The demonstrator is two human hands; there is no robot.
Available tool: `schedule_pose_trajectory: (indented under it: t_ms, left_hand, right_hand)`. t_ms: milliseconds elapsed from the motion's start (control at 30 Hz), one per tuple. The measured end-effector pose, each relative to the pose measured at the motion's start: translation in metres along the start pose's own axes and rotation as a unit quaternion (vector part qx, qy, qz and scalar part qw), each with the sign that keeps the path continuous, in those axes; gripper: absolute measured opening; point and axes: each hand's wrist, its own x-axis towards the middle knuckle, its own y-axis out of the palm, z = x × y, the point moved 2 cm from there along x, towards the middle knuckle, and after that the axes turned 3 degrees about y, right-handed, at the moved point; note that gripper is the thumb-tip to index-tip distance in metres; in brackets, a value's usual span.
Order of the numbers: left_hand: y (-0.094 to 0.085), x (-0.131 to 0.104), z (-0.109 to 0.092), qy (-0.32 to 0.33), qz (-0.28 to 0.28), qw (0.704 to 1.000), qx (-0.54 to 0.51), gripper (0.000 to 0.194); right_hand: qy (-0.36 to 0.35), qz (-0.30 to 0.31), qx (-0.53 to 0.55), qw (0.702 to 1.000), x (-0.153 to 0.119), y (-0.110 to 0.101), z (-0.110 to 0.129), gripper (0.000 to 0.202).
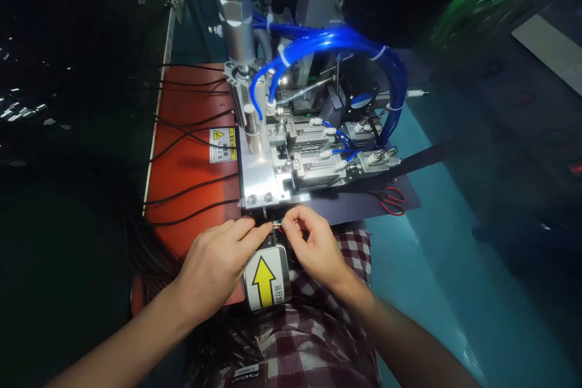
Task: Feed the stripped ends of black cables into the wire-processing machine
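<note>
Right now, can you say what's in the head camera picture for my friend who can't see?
Left hand and right hand meet at tiny coloured wires beside a metal machine with blue tubes; red-handled scissors lie nearby.

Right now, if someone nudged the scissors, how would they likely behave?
The scissors would probably slide rather than roll, since they appear to lie flat on the dark board. Their red handles sit near its edge, so an outward push might tip them off.
</note>
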Motion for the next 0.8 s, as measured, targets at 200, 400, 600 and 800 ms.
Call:
schedule_pose_trajectory:
  t_ms: [200,400,600,800]
  left_hand:
    - [-0.001,0.0,-0.003,0.019,0.017,0.999,0.046,0.029]
    - [0.001,0.0,-0.004,0.011,0.032,0.998,0.053,0.029]
    - [0.002,-0.001,-0.002,0.001,0.02,1.0,0.021,0.029]
    - [0.003,0.0,-0.002,-0.003,0.024,1.0,0.012,0.026]
  right_hand:
    - [0.043,0.006,-0.028,0.999,-0.001,-0.001,0.006,0.013]
    - [0.038,-0.006,-0.117,0.992,0.001,-0.003,0.016,0.015]
    - [0.105,0.009,-0.039,0.994,0.001,-0.006,0.008,0.015]
    - [0.056,-0.053,-0.011,0.997,-0.002,-0.001,0.009,0.011]
